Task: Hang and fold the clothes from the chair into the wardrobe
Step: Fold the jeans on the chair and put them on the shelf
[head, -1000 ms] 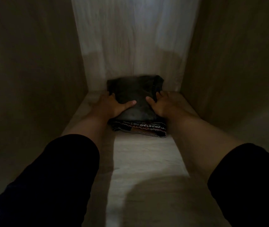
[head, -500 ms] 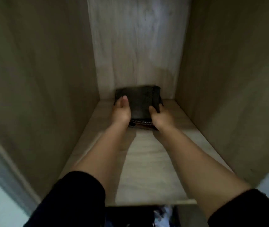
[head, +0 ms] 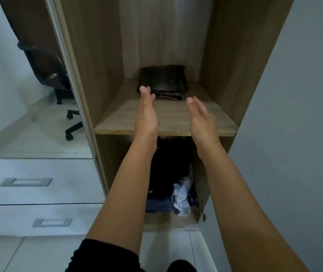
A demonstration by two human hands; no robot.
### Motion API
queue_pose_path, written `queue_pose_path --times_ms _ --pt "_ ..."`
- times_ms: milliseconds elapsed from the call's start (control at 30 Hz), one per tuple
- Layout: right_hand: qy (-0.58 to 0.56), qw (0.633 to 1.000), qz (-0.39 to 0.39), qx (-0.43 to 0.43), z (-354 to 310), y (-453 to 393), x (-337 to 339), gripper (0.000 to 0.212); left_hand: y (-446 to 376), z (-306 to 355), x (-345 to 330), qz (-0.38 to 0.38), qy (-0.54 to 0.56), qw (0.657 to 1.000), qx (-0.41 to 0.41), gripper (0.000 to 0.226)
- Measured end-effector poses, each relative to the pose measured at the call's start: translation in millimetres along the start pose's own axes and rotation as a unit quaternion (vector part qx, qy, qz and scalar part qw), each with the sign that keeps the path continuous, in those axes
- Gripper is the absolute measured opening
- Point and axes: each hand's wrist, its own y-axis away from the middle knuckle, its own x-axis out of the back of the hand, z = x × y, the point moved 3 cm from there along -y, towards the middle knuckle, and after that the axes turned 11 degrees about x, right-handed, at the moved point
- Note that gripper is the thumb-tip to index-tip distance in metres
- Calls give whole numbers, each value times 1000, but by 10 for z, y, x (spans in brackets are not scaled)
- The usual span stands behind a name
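Observation:
A folded dark garment [head: 163, 80] lies at the back of the wardrobe shelf [head: 164, 132], on top of a patterned folded piece [head: 169, 95] whose front edge shows. My left hand [head: 147, 112] hovers over the shelf with straight fingers, its fingertips just in front of the pile's left corner. My right hand [head: 201, 116] is held out beside it, fingers straight, apart from the pile. Both hands hold nothing.
Below the shelf, a compartment holds dark clothes [head: 168, 165], a blue folded piece [head: 159, 206] and a white crumpled one [head: 182, 195]. A mirror door at left reflects a black office chair [head: 48, 71]. White drawers [head: 35, 195] stand at lower left. A grey wardrobe door [head: 294, 134] fills the right.
Both hands have let go of the folded pile and drawn back towards the shelf's front edge. My head has pulled out of the wardrobe, so the lower compartment, mirror and drawers now show.

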Motion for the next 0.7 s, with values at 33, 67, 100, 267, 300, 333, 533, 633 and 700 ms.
queue_pose_path --times_ms 33,67,100,267,300,333,533,633,700 --pt "5 1000 -2 -13 -64 35 24 51 77 39 5 -1 4 1000 15 60" --pt "8 1000 -3 -27 -150 41 49 51 137 105 11 2 8 999 33 60" --pt "8 999 0 -41 -244 33 75 51 191 189 15 6 8 999 49 60" --pt "14 994 4 -108 -913 -33 125 49 414 900 -67 28 -15 993 111 60" --pt "12 993 5 -114 -1087 -48 146 47 448 1071 -98 33 -21 993 115 60" --pt "12 993 5 -119 -1275 -62 173 47 484 1251 -141 37 -25 992 119 60" --pt "26 992 -9 -124 -2536 -165 368 49 793 2397 -439 42 -48 990 130 60" --pt "30 992 -23 -119 -3131 -216 443 49 977 2973 -510 48 -48 988 136 59" --pt "35 992 -32 -113 -3473 -243 474 49 1091 3332 -502 61 -51 988 132 60"
